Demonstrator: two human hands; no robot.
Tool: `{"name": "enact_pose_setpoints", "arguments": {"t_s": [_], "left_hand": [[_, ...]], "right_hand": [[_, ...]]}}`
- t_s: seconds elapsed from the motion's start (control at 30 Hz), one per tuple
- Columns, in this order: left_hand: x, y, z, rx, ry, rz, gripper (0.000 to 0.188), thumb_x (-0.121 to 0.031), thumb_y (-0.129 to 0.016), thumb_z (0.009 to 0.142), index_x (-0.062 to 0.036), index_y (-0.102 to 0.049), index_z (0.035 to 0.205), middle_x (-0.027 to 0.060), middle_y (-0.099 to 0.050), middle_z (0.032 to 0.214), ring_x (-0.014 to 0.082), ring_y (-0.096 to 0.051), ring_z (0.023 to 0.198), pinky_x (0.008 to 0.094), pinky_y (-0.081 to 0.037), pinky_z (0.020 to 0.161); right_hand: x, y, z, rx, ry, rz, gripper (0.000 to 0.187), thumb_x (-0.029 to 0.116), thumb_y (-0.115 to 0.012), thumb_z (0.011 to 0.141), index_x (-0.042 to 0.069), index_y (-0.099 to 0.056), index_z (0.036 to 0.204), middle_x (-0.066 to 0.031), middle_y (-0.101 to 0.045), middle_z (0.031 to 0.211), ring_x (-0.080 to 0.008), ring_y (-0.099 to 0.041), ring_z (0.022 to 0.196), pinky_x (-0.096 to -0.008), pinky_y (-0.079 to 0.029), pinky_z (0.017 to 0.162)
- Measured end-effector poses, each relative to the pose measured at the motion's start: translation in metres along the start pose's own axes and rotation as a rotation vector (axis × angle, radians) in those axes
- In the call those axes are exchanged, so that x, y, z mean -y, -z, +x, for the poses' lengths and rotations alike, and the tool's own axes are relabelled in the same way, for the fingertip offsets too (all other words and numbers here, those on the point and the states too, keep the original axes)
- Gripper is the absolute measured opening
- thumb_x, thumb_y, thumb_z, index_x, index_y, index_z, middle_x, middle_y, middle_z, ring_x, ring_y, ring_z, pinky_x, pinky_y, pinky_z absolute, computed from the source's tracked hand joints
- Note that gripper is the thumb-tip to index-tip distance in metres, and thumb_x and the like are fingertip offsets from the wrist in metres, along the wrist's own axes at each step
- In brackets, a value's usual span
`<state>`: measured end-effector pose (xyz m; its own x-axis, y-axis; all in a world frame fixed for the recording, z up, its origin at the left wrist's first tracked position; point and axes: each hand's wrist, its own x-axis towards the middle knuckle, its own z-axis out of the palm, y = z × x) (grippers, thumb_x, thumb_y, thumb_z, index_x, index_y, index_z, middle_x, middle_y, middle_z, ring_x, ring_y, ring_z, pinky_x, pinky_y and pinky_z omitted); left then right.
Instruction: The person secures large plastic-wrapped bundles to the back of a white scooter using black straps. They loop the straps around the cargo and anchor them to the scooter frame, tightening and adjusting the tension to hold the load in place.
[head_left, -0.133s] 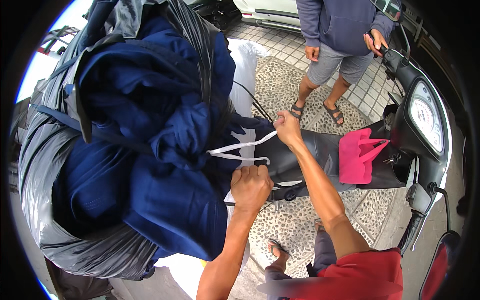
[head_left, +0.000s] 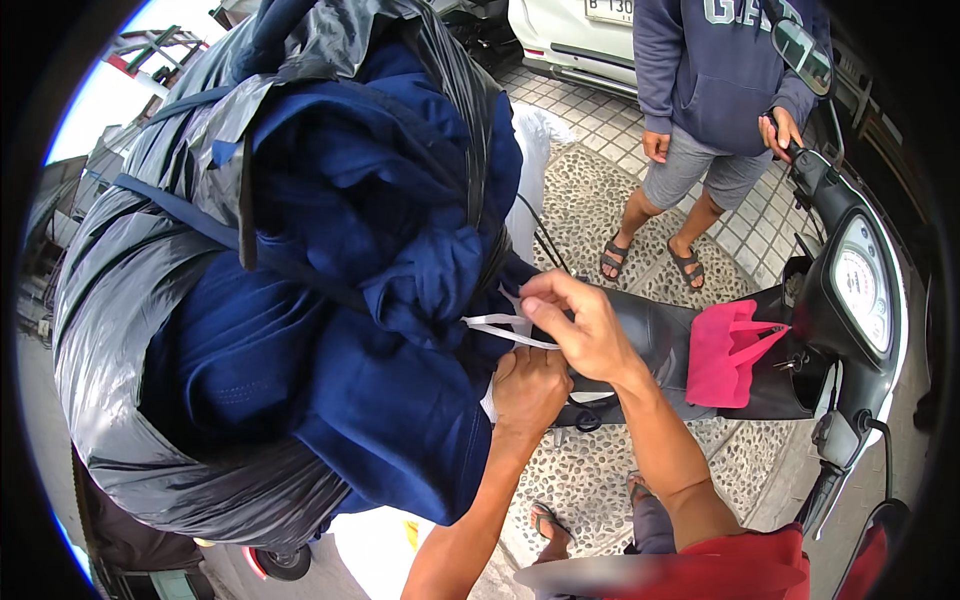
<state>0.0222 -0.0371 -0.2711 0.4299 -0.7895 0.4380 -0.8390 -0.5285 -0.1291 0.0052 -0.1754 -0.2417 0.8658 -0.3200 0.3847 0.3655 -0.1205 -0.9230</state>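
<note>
Dark blue fabric (head_left: pixel 370 400) bulges out of a large black plastic-wrapped bundle (head_left: pixel 130 340), gathered into a knot-like lump. From this lump a white cord (head_left: pixel 490 321) stretches toward my hands. Beside the fabric, my left hand (head_left: pixel 532 393) is closed in a fist, apparently around one end of the cord. Just above it, my right hand (head_left: pixel 585 328) has curled fingers at the cord's loop, with thumb and forefinger slightly apart. Its lower fingers are hidden. Both hands are over the rear of the black motor scooter seat (head_left: pixel 650 335).
A pink bag (head_left: pixel 722 355) lies in front of the seat, near the scooter's handlebar dial (head_left: pixel 862 285). Across the scooter, a person in a hoodie (head_left: pixel 720 80) grips the handlebar. A white vehicle (head_left: pixel 585 45) stands behind. Pebbled paving (head_left: pixel 590 470) surrounds the scooter.
My right hand has come down and in toward the left hand, its fingers loosening from a tight grip. The cord has slackened into a loop. The whole view has shifted slightly.
</note>
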Motion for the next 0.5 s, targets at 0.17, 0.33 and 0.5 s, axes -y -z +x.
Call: {"name": "enact_pose_setpoints", "arguments": {"t_s": [0.17,0.33,0.5], "left_hand": [[-0.013,0.005,-0.003,-0.099,0.255,-0.467,0.041,-0.02,-0.061,0.089,-0.0025,-0.047,0.123,0.0077,-0.057,0.114,0.0198,-0.059,0.104,0.0334,-0.048,0.085],[-0.02,0.01,0.012,-0.493,0.162,-0.557,0.036,-0.019,-0.061,0.088,-0.0035,-0.051,0.119,0.0083,-0.06,0.11,0.0196,-0.061,0.102,0.0332,-0.049,0.083],[-0.028,-0.011,0.008,-0.701,0.099,-0.548,0.032,-0.019,-0.061,0.087,-0.0045,-0.055,0.115,0.009,-0.063,0.107,0.0193,-0.062,0.099,0.0331,-0.049,0.082]], "right_hand": [[0.052,-0.033,-0.011,0.132,-0.225,0.108,0.023,0.017,-0.061,0.092,-0.004,-0.054,0.101,-0.0142,-0.066,0.08,-0.0211,-0.066,0.076,-0.0336,-0.051,0.072],[0.069,-0.025,-0.032,0.477,-0.141,0.453,0.022,0.018,-0.051,0.101,-0.002,-0.055,0.107,-0.006,-0.059,0.073,-0.0125,-0.059,0.07,-0.0267,-0.049,0.07],[0.067,-0.039,-0.042,0.002,0.13,0.271,0.02,0.016,-0.051,0.1,-0.001,-0.06,0.103,-0.0039,-0.057,0.074,-0.011,-0.057,0.067,-0.0255,-0.048,0.062]]}}
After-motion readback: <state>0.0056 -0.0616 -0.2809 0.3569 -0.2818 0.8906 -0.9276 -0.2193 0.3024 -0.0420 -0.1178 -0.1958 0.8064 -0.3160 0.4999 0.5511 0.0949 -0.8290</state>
